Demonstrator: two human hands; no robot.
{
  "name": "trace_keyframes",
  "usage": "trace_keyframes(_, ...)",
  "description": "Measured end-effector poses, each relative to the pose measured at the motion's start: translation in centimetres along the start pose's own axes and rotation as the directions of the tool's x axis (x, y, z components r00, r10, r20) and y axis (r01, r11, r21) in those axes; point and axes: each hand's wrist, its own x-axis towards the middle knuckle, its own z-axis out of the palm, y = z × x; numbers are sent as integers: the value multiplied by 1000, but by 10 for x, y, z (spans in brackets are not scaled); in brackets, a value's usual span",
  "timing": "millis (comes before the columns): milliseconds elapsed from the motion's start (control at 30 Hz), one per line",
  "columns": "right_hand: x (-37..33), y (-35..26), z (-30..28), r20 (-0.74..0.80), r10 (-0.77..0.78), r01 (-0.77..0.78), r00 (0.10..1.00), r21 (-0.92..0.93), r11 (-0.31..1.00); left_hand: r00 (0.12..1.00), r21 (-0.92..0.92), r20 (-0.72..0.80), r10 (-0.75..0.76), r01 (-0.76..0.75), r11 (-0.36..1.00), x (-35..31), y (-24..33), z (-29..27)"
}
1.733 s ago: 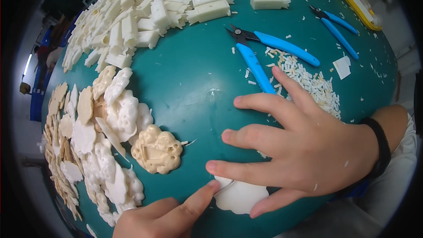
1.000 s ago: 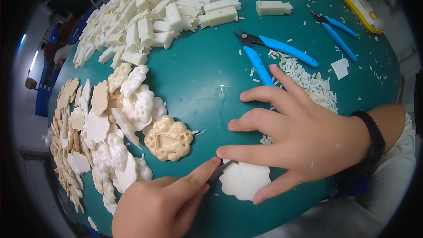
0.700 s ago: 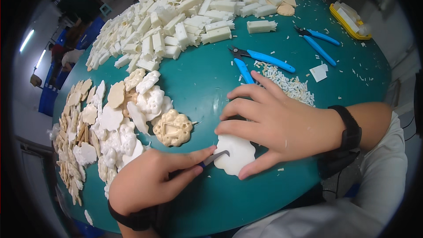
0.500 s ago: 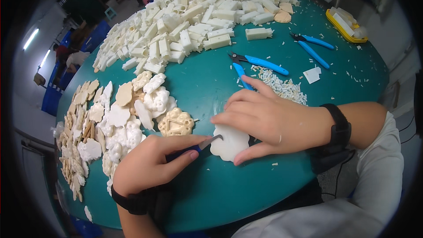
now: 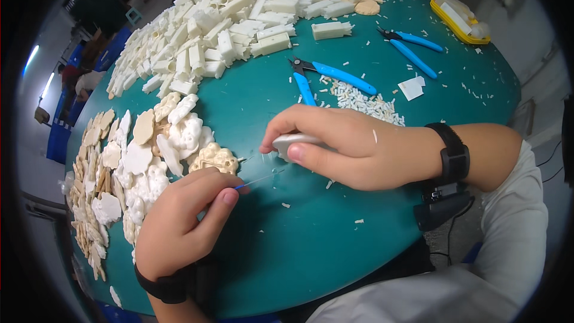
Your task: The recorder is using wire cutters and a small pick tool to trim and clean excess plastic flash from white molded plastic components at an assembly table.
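My left hand [image 5: 188,218] is closed on a blue-handled deburring tool [image 5: 240,187]. Its thin metal blade points right, just above the table, and most of the handle is hidden in my palm. My right hand [image 5: 341,146] pinches a white scalloped plastic piece [image 5: 293,140] between thumb and fingers. The piece is tipped up so that mainly its edge shows, and it is apart from the blade. A cream scalloped piece [image 5: 214,158] with a raised pattern lies just beyond my left hand, at the edge of a pile of similar white and cream pieces [image 5: 137,158].
A large heap of off-white rectangular plastic parts [image 5: 272,45] covers the far side of the green table [image 5: 311,245]. Two blue-handled nippers [image 5: 344,76] [image 5: 414,54] lie beyond my right hand, near small white offcuts [image 5: 368,101]. A yellow tray [image 5: 460,21] stands at the far right.
My right hand has lifted the white piece off the table and tilted it. My left hand has drawn the tool back left, away from the piece. The view has shifted slightly.
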Motion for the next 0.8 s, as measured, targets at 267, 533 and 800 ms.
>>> trace_keyframes(267, 6, 6, 3, 29, 37, -47, 999, 701, 711, 997, 74, 67, -33, 28, 997, -3, 21, 4)
trace_keyframes(533, 11, 5, 12, 84, 160, -167, 983, 765, 622, 999, 147, 39, 24, -30, 989, -9, 38, 8)
trace_keyframes(800, 6, -5, -26, 31, -240, 242, 970, -152, 958, 993, 230, 110, 48, -72, 971, -5, 42, 18)
